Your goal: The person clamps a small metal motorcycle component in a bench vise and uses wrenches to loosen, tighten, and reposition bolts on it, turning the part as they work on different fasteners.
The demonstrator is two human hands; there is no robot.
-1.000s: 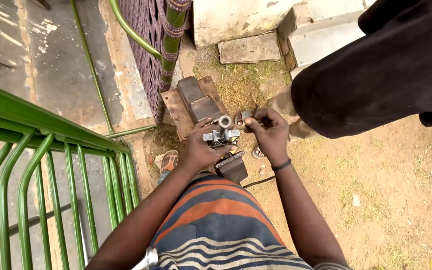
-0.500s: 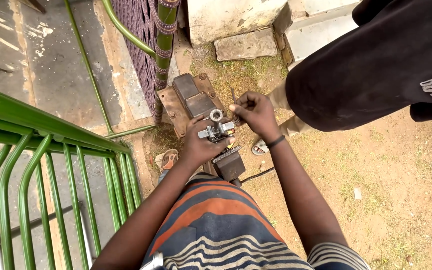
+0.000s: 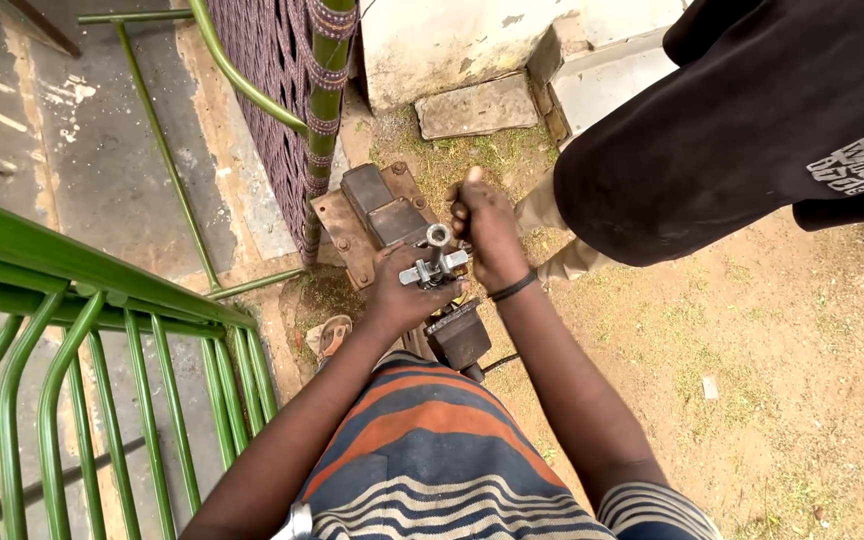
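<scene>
- Left hand (image 3: 399,295) clenched on metal clamp part (image 3: 434,266), centre frame.
- Right hand (image 3: 487,235) at its 2 o'clock, fist closed, probably gripping a handle; hidden.
- Rusty vise (image 3: 382,215) at 11 o'clock.
- Keep part steady, turn slowly.

You have two hands at work: your left hand (image 3: 399,293) and right hand (image 3: 485,228). You see one metal clamp piece (image 3: 433,263), one rusty base plate (image 3: 347,228), one stone slab (image 3: 476,106), one sandal (image 3: 331,336).
</scene>
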